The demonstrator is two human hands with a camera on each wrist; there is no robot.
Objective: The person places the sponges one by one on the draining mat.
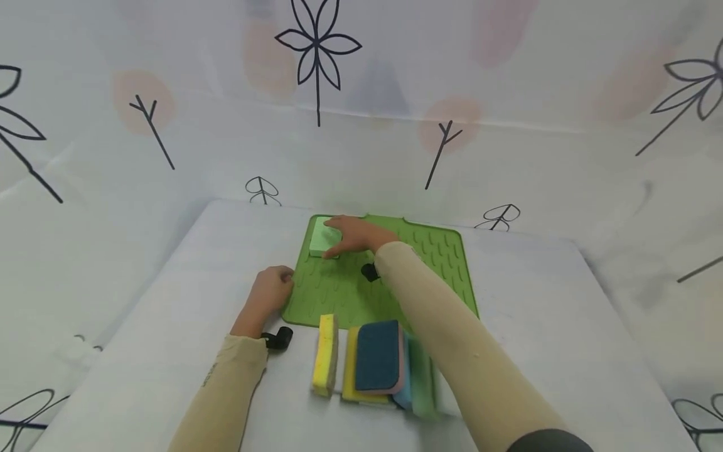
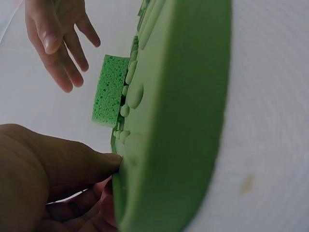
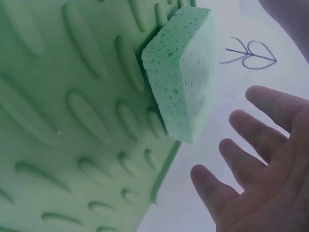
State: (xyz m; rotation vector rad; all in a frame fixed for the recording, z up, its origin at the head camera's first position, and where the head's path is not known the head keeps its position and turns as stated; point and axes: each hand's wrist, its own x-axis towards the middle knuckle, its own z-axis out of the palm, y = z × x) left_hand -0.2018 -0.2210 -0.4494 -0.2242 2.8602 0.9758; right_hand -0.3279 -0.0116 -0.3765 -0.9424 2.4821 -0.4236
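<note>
A green silicone mat [image 1: 339, 295] with raised oblong ridges lies on the white table. On its far left corner sits a light green sponge [image 1: 321, 240], flat on the ridges. My right hand [image 1: 361, 233] is over the sponge in the head view. Seen from the right wrist, that hand [image 3: 270, 159] has its fingers spread and apart from the sponge [image 3: 188, 72]. At the mat's left edge, my left hand [image 1: 270, 290] pinches the rim. The left wrist view shows its thumb [image 2: 91, 162] on top, with curled fingers at the underside.
In front of the mat lies a group of sponges: an upright yellow one [image 1: 324, 358], a dark blue-topped one [image 1: 377, 356] resting over a flat yellow one [image 1: 350, 370], and a green one [image 1: 420, 383] partly behind my right sleeve. A patterned white cloth [image 1: 361, 157] hangs behind the table.
</note>
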